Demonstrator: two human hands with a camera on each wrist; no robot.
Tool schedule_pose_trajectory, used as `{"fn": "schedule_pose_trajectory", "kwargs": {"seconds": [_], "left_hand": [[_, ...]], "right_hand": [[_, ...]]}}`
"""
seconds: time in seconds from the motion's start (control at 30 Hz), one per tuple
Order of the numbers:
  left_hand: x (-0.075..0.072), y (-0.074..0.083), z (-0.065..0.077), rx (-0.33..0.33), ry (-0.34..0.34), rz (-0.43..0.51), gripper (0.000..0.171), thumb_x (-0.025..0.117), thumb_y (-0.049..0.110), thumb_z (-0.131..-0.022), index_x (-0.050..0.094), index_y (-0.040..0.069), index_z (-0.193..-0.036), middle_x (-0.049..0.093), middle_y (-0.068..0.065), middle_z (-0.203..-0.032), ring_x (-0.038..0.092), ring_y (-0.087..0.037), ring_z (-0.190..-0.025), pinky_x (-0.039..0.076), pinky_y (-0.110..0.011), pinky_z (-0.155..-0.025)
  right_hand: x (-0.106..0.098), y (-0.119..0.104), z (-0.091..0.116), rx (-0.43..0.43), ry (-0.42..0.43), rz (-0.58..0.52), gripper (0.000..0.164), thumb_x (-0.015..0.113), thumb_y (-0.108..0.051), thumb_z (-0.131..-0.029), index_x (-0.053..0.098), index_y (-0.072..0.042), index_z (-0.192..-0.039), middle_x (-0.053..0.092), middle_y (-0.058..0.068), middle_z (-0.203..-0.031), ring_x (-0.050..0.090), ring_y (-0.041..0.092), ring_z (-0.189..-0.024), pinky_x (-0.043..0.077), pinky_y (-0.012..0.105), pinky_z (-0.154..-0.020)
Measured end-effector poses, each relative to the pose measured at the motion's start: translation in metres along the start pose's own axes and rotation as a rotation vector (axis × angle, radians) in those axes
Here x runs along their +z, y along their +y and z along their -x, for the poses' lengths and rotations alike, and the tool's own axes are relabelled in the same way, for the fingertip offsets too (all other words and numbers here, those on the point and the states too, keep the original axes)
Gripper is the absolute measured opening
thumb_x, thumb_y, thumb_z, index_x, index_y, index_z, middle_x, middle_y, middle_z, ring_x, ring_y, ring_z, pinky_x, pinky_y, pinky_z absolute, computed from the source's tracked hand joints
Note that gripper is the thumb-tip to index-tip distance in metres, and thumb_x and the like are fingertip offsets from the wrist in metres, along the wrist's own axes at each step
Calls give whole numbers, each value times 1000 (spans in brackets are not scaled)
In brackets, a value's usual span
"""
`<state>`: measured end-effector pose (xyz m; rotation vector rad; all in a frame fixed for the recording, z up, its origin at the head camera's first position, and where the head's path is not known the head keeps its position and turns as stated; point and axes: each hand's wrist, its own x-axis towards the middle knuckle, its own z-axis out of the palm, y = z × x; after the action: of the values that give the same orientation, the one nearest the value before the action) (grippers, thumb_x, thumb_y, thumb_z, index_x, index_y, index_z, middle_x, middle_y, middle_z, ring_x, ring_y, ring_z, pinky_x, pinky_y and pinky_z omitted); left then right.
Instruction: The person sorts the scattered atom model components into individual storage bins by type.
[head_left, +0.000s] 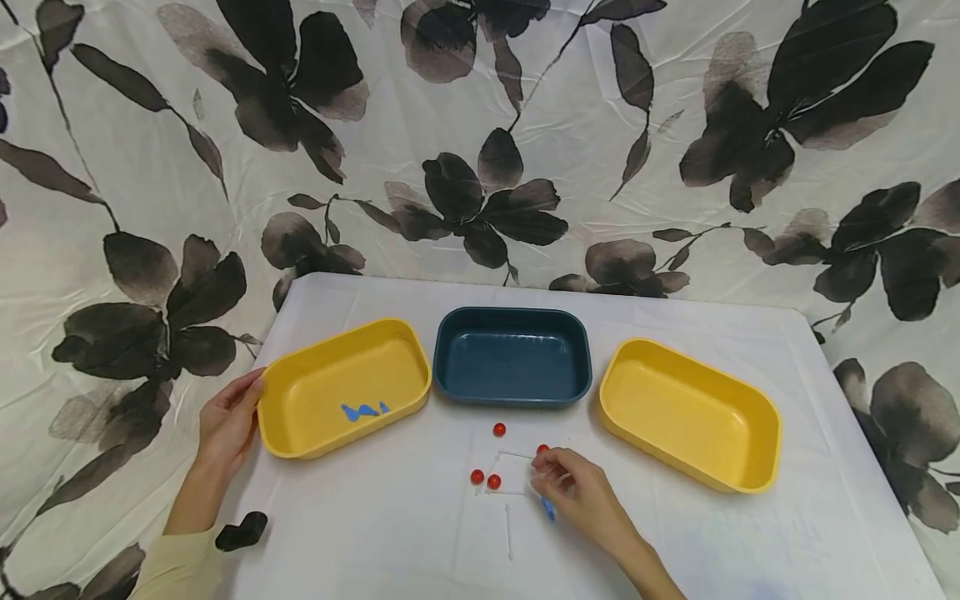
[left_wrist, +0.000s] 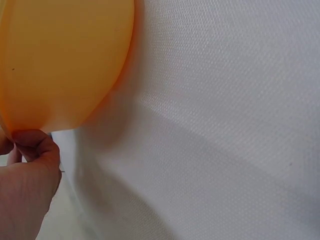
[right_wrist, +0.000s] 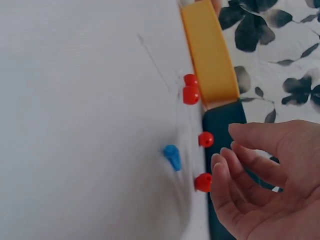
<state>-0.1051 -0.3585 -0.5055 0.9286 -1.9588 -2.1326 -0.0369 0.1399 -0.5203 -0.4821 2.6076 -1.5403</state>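
My left hand (head_left: 227,425) grips the left end of the left yellow tray (head_left: 300,433), thumb and fingers pinching its rim in the left wrist view. Several small blue tapered pieces (head_left: 366,411) lie inside that tray. Over the middle of the table, my right hand (head_left: 573,496) hovers with loosely bent fingers, and nothing shows between thumb and fingertips in the right wrist view. Several small red balls (head_left: 499,429) lie around it, one right by its fingers. Thin white sticks with thicker ends, like cotton swabs (head_left: 509,532), are scattered there. Another blue tapered piece (right_wrist: 172,156) lies beneath the right hand.
A dark blue tray (head_left: 513,398) stands at the back centre, between the left tray and a second yellow tray (head_left: 690,446) at the right. White cloth covers the table (head_left: 360,533). Behind it hangs a floral curtain (head_left: 615,167). A black object (head_left: 242,532) sits by the left sleeve.
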Motion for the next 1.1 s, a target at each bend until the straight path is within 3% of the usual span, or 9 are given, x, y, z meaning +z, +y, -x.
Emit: {"fn": "schedule_pose_trajectory", "kwargs": {"seconds": [0.3, 0.83, 1.1], "left_hand": [[0, 2, 0, 0, 22, -4, 58, 70, 38, -95, 56, 16, -147, 58, 15, -114, 60, 2, -100, 52, -8, -78], [-1, -1, 0, 6, 13, 15, 54, 70, 35, -97, 57, 16, -146, 59, 13, -114, 60, 1, -100, 52, -9, -79], [0, -1, 0, 10, 11, 13, 54, 69, 34, -98, 56, 15, -147, 59, 13, -114, 61, 1, -100, 52, -9, -79]], "right_hand": [[-1, 4, 6, 24, -83, 48, 26, 83, 1, -84, 69, -6, -105, 66, 2, -94, 59, 15, -78, 52, 22, -68], [-4, 9, 7, 27, -199, 109, 20, 81, 2, -85, 69, -7, -99, 57, -3, -86, 53, 6, -76, 50, 20, -67], [-7, 6, 3, 68, -238, 54, 17, 82, -4, -86, 68, -10, -94, 60, -7, -81, 55, 6, -75, 51, 19, -67]]}}
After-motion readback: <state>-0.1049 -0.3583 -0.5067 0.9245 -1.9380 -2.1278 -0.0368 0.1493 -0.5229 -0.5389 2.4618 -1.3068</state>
